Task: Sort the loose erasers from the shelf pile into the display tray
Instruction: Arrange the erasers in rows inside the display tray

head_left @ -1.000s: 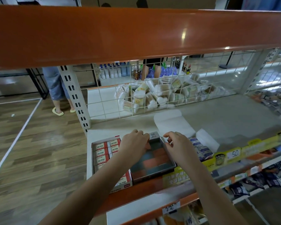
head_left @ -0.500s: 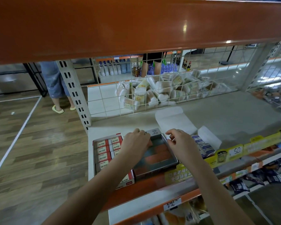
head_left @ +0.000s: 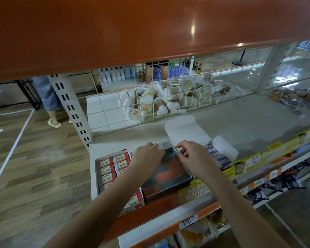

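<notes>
Two hands [head_left: 147,154] [head_left: 193,156], one grey tray [head_left: 186,180], one red-and-white box of erasers [head_left: 113,169], and one white flap [head_left: 184,129].

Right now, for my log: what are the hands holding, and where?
Both hands, left and right, grip the display tray at its far end, one per corner.

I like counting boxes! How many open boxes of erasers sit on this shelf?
3: red-and-white box at left, grey tray between both hands, blue-and-white box at right, partly hidden.
</notes>
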Demonstrator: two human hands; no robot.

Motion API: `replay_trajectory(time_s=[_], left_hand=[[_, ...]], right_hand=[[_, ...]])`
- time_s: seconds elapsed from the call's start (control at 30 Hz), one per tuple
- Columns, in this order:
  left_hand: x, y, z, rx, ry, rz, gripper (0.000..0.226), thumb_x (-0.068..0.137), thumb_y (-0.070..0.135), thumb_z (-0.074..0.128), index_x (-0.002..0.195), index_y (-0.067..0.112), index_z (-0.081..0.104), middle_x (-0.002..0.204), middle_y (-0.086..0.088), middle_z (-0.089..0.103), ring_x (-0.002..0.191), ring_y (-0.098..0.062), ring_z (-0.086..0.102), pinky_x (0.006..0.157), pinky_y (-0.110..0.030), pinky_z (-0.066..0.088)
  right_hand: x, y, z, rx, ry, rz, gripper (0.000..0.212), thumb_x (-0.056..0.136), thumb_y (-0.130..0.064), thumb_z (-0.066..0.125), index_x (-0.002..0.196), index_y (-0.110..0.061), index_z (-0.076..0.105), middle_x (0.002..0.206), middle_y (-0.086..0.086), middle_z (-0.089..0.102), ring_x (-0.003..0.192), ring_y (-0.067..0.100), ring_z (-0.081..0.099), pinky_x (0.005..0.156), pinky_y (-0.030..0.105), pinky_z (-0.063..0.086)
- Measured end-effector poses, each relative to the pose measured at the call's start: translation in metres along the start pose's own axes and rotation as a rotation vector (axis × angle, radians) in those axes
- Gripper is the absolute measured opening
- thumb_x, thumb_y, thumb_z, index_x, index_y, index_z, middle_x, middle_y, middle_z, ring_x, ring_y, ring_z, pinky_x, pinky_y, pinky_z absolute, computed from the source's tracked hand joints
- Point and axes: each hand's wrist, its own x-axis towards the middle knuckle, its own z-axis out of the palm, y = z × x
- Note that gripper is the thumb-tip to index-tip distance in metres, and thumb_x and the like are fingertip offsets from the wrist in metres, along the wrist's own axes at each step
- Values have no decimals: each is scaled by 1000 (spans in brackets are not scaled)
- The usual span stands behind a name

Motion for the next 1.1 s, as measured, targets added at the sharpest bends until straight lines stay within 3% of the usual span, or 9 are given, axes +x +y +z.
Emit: replay_trajectory(time_s=[0.1,0.27,0.47,0.8,0.97,1.1], left_hand=[[3,0,-5,-1,-17,13,25,99,27,40,117,21,56,103,-3,57,97,-20,52,64,-31,40],[18,2,-26,-121,0,37,31,99,36,37,115,20,58,107,-3,61,102,-21,55,73,-33,47],[78,36,-60,-109,106,69,34,97,40,40,125,25,51,121,0,56,114,-21,50,87,-33,43],[209,223,-72,-157,92,273,40,92,44,47,125,22,51,125,-6,52,118,-26,45,96,-39,35],[273,330,-71,-159,36,369,45,92,48,45,129,22,46,129,-8,48,121,-28,42,97,-40,34],[322,391,-69,-148,-20,402,47,93,48,45,130,20,46,129,-10,48,120,-29,42,95,-40,36]], right_hand=[[1,1,-6,12,-52,-10,26,94,-30,52,118,-21,56,105,-3,63,93,13,58,82,32,50],[15,7,-28,22,-96,-36,30,93,-27,54,122,-19,55,101,-4,62,86,11,57,75,24,45],[40,61,-80,-195,8,-8,34,92,-24,57,124,-15,56,117,6,58,111,23,53,90,31,43],[27,243,-182,-405,-18,184,47,89,-27,58,133,-13,48,128,12,50,120,31,47,99,37,40],[16,340,-228,-426,-40,301,50,92,-26,54,138,-12,40,139,13,42,129,28,39,103,29,26],[17,410,-255,-373,-52,395,49,91,-23,53,137,-13,41,139,14,42,126,29,43,100,34,37]])
